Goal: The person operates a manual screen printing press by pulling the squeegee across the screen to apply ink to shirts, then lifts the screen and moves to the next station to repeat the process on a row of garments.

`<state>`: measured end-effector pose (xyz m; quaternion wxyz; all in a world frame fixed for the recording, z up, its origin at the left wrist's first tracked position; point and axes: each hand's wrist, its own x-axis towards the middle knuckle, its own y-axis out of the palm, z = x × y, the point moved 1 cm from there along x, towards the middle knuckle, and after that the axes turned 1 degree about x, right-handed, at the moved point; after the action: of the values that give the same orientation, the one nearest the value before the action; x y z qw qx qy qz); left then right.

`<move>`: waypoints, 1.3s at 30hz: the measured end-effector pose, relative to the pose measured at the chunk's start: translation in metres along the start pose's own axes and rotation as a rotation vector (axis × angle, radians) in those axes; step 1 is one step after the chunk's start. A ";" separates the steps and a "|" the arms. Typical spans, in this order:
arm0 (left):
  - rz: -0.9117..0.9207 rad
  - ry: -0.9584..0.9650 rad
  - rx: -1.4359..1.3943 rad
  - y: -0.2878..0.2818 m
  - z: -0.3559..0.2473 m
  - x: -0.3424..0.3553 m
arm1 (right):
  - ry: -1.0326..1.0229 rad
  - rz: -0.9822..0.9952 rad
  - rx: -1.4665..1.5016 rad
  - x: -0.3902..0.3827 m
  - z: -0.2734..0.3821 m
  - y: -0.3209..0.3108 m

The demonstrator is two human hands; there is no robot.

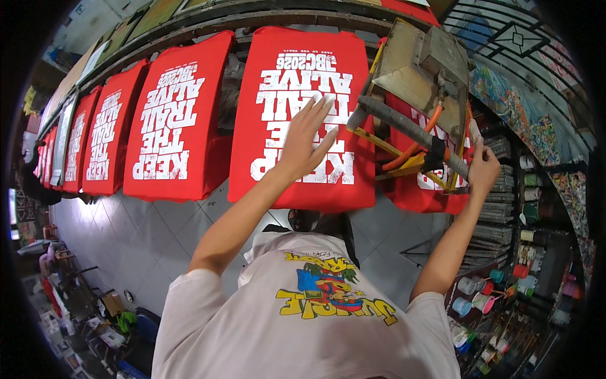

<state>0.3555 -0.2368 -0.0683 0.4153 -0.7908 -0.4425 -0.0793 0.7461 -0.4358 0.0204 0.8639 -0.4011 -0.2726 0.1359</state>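
Note:
A red T-shirt (pixel 297 196) with large white printed lettering lies flat, stretched over a board in front of me. Above the lettering my left hand (pixel 307 140) is spread with the palm down; I cannot tell whether it touches the print. My right hand (pixel 483 169) is closed round the end of a thick grey bar (pixel 404 126) on a boxy metal heater (pixel 404 66). The heater has a yellow frame and an orange hose (pixel 431 123). It sits over another printed red T-shirt (pixel 416 203), hiding much of it.
A row of boards with similar red T-shirts (pixel 177 120) runs to the left. Several paint pots (pixel 483 302) stand at the lower right, near stacked frames (pixel 492 221). Grey floor tiles (pixel 158 234) lie below the boards, and a paint-splashed surface (pixel 543 114) is at far right.

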 end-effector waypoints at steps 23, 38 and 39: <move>0.321 -0.182 0.567 0.026 -0.019 -0.111 | -0.072 -0.084 0.005 -0.004 0.008 0.009; 0.159 -0.293 0.712 0.007 0.033 -0.088 | -0.036 -0.068 -0.007 -0.004 0.009 0.007; 0.137 -0.257 0.738 0.007 0.039 -0.088 | -0.045 -0.069 -0.010 -0.003 0.007 0.008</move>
<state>0.2987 -0.2658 -0.1407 0.6172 -0.6197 -0.4358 0.2124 0.7393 -0.4278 0.0164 0.8597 -0.3926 -0.3063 0.1137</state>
